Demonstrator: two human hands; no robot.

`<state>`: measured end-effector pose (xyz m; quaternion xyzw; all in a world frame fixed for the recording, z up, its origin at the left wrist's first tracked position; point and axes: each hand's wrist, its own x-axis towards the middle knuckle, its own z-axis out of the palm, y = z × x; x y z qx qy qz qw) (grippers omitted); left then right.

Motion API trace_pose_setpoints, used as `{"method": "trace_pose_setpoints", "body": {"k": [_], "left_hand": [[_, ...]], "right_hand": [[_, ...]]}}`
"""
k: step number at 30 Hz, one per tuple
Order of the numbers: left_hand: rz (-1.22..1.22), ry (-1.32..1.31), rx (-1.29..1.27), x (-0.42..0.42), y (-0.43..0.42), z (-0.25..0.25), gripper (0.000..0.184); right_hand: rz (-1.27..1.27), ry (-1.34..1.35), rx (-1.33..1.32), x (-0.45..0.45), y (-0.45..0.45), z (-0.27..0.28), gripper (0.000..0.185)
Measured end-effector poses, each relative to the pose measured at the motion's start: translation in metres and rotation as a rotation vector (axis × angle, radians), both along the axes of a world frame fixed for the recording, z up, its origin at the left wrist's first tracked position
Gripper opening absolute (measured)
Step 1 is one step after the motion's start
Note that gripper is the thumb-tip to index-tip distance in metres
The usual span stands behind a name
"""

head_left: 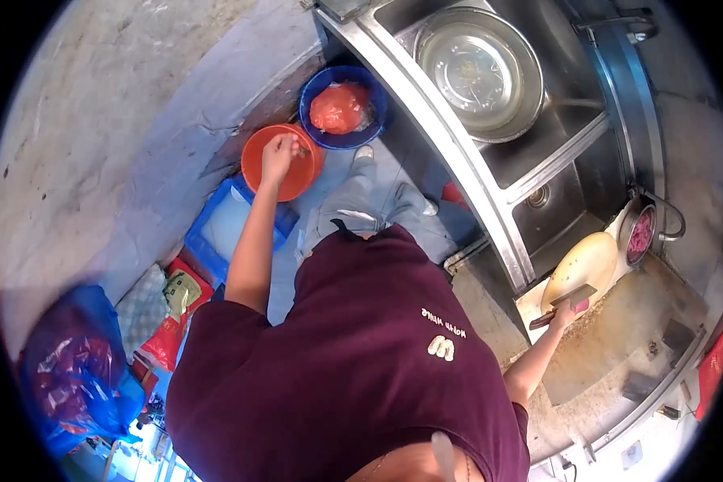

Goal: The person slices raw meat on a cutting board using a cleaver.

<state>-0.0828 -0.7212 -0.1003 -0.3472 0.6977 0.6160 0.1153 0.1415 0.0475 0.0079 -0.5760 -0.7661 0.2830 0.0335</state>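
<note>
My left hand (279, 157) hangs over an orange bucket (253, 173), its fingers curled together; what they hold, if anything, is too small to name. On the right, my right hand (566, 312) rests at the near edge of a round pale chopping board (584, 261). Its fingers are closed around a pink piece of food (582, 305). Close against that hand a cleaver (577, 296) lies across the board, its dark handle uncovered and pointing left. Beyond the board stands a metal bowl (640, 234) of pink cut food.
A steel double sink (566, 145) holds a large metal basin (530, 100) of water. Past the orange bucket is a blue bucket (305, 104) with a red plastic bag (341, 108). A blue crate (203, 241) and bulging blue bags (72, 361) line the left wall.
</note>
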Motion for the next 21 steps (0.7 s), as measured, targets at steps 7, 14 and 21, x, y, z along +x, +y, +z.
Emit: {"method": "trace_pose_setpoints", "body": {"k": [7, 14, 21], "left_hand": [[0.041, -0.196, -0.024, 0.067, -0.055, -0.084, 0.023], [0.032, -0.378, 0.029, 0.093, -0.044, -0.077, 0.021], [-0.465, -0.242, 0.092, -0.014, 0.049, -0.001, 0.026]], "right_hand": [[0.001, -0.162, 0.032, -0.010, -0.002, -0.004, 0.038], [0.111, -0.079, 0.070, -0.006, 0.008, -0.004, 0.065], [0.257, 0.020, 0.435, -0.008, -0.038, 0.022, 0.083]]}}
